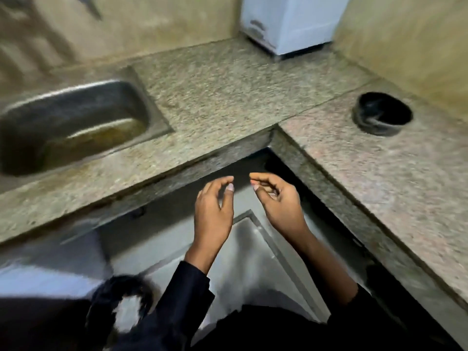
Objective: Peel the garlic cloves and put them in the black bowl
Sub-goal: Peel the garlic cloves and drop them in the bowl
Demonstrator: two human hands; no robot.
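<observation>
Both my hands hung below the counter corner (274,127), left hand (214,211) loosely curled, empty; right hand (277,198) curled, grip unclear; black bowl (382,114) right of it.

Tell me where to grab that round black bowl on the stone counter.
Pinch the near rim of the round black bowl from above with the right hand, thumb inside. It stands upright and open on the speckled stone counter, with low walls and nothing beside it.

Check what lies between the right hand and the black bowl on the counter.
In the head view, only the counter's dark front edge and bare speckled counter lie between the right hand and the black bowl. No garlic shows on that stretch.
</observation>
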